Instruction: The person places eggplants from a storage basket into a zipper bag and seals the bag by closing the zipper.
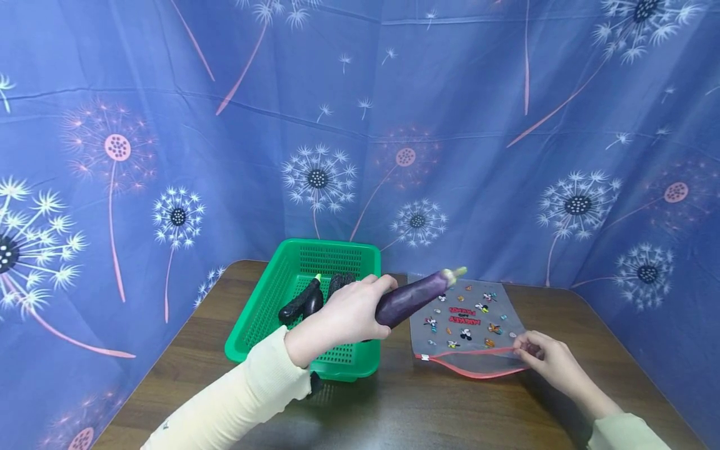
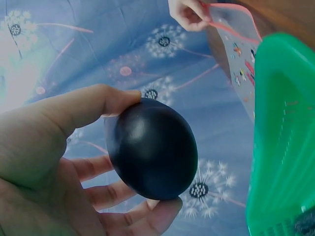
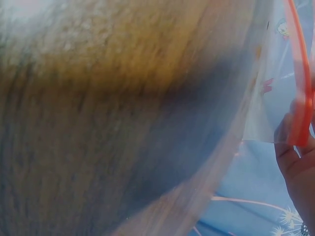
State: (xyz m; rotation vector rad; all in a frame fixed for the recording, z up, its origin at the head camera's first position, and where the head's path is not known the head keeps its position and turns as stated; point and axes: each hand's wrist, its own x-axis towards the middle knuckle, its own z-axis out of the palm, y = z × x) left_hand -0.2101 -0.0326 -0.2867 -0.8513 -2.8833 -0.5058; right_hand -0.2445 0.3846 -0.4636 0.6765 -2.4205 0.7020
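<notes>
A long purple eggplant (image 1: 413,299) is gripped by my left hand (image 1: 349,312), its green stem pointing up and to the right. In the left wrist view the dark rounded end of the eggplant (image 2: 155,150) faces the camera, with thumb and fingers around it. That hand is over the right side of a green basket (image 1: 242,331), between it and a clear zip bag (image 1: 422,325). My right hand (image 1: 548,359) pinches the right end of the bag's red zip edge, and the mouth gapes. In the right wrist view the fingers hold the red strip (image 3: 300,98).
Inside the basket lie a dark eggplant (image 1: 298,306) and bumpy dark vegetables (image 1: 335,284), partly hidden by my left arm. The bag lies on the wooden table (image 1: 427,412), printed with cartoon figures. A blue dandelion-patterned cloth (image 1: 478,187) hangs behind and at both sides.
</notes>
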